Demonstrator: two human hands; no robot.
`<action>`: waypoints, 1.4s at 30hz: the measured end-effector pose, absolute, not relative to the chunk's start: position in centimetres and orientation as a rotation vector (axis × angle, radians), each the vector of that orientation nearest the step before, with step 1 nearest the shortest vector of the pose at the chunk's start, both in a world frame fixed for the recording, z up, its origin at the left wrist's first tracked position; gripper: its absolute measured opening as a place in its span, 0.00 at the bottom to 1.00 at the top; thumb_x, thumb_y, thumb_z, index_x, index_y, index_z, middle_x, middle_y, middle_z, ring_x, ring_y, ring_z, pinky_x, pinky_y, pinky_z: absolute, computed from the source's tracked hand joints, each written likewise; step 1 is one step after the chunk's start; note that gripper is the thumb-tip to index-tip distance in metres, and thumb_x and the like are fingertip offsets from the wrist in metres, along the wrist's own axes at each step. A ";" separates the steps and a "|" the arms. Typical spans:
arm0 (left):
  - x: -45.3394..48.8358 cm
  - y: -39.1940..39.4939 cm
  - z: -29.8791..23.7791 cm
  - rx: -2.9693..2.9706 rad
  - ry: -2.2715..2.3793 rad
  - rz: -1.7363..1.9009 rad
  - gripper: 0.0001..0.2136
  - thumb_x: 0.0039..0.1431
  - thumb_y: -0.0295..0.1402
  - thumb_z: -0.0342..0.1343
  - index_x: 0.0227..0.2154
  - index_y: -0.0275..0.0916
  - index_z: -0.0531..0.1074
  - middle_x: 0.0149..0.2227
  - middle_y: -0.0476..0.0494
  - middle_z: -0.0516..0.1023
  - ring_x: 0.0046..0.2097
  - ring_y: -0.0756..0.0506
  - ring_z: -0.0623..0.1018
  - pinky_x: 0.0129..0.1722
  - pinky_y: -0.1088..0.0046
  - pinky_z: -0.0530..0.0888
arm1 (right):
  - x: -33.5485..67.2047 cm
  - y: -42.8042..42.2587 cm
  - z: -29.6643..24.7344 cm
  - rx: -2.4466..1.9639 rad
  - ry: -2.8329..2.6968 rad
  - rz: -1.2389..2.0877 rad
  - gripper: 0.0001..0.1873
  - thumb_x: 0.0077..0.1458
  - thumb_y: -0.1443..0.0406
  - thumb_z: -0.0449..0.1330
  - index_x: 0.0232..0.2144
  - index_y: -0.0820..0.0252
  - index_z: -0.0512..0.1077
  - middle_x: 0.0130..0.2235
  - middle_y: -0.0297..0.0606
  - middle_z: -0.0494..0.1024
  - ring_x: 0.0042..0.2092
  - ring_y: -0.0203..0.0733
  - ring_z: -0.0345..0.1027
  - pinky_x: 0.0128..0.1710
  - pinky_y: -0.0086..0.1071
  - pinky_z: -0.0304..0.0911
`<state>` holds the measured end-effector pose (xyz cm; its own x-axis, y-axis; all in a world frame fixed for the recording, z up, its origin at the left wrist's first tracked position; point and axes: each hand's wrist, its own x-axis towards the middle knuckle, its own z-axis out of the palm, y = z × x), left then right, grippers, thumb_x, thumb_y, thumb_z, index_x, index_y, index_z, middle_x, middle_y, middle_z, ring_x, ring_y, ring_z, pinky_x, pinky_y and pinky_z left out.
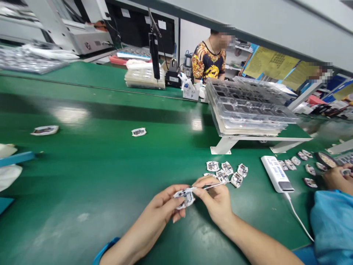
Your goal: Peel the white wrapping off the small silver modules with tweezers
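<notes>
My left hand (165,204) pinches a small white electronic part (185,198) just above the green table surface (96,176). My right hand (216,200) is closed on thin metal tweezers (213,185), whose tips meet the part. Just beyond my hands lies a cluster of several similar small white parts (227,172).
A stack of clear plastic trays (248,108) sits on a white stand at the right. A white power strip (275,173) lies nearby. Loose parts (138,131) lie farther out. A co-worker's hand and blue sleeve (332,217) are at the right; another person sits across.
</notes>
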<state>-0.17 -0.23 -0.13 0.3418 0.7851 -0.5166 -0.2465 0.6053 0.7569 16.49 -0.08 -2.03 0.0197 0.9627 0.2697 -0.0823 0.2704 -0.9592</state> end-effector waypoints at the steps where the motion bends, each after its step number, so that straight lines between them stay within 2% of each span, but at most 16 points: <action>1: -0.2 -0.2 -0.2 0.618 1.003 0.737 0.19 0.45 0.43 0.68 0.37 0.37 0.76 0.32 0.49 0.74 0.30 0.50 0.69 0.29 0.75 0.64 | 16.5 -0.1 -2.0 -0.933 -1.255 1.039 0.03 0.53 0.68 0.67 0.31 0.55 0.78 0.32 0.34 0.80 0.34 0.37 0.75 0.35 0.29 0.70; 9: -0.1 -0.2 -0.2 0.680 1.015 0.746 0.21 0.45 0.42 0.69 0.40 0.36 0.75 0.27 0.51 0.73 0.28 0.51 0.68 0.27 0.75 0.63 | 16.5 -0.2 -2.2 -0.951 -1.335 0.907 0.07 0.52 0.71 0.67 0.33 0.54 0.78 0.33 0.35 0.80 0.36 0.40 0.75 0.38 0.33 0.69; 16: -0.1 -0.2 0.3 0.658 1.013 0.765 0.21 0.46 0.46 0.67 0.37 0.36 0.74 0.31 0.50 0.74 0.29 0.51 0.69 0.28 0.75 0.64 | 16.5 -0.1 -2.1 -0.877 -1.353 0.955 0.08 0.52 0.72 0.67 0.32 0.53 0.78 0.33 0.34 0.81 0.36 0.39 0.76 0.39 0.32 0.69; 25: -0.1 -0.1 -0.1 1.075 1.121 0.778 0.18 0.53 0.44 0.60 0.41 0.37 0.72 0.22 0.53 0.71 0.25 0.49 0.68 0.25 0.74 0.62 | 16.7 0.2 -1.7 -1.021 -1.096 1.222 0.03 0.51 0.65 0.68 0.29 0.56 0.77 0.30 0.32 0.78 0.33 0.36 0.72 0.35 0.29 0.66; 29: -0.1 -0.3 -0.2 1.165 1.137 0.787 0.15 0.54 0.43 0.58 0.40 0.38 0.72 0.24 0.52 0.72 0.26 0.49 0.69 0.25 0.74 0.65 | 16.5 0.3 -1.6 -1.066 -1.042 1.281 0.05 0.48 0.64 0.69 0.27 0.57 0.77 0.28 0.32 0.78 0.31 0.36 0.70 0.34 0.29 0.65; 34: 0.0 -0.4 -0.4 1.144 1.140 0.768 0.16 0.53 0.42 0.58 0.41 0.38 0.71 0.29 0.49 0.74 0.30 0.47 0.72 0.31 0.72 0.70 | 16.6 0.4 -1.5 -1.087 -1.021 1.288 0.06 0.47 0.63 0.70 0.26 0.57 0.76 0.26 0.32 0.78 0.29 0.36 0.70 0.32 0.30 0.64; 42: 0.1 -0.5 -0.2 1.157 1.116 0.783 0.15 0.53 0.40 0.59 0.42 0.39 0.72 0.31 0.47 0.75 0.32 0.47 0.72 0.33 0.71 0.71 | 16.7 0.6 -1.3 -1.135 -1.049 1.236 0.10 0.46 0.59 0.70 0.25 0.59 0.76 0.24 0.32 0.77 0.26 0.35 0.67 0.28 0.30 0.63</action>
<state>0.08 -0.54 -0.19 0.2935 0.9187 -0.2643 0.0631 0.2573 0.9643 16.66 0.56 -1.32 0.0626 0.9979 -0.0144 -0.1487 -0.0049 -0.9889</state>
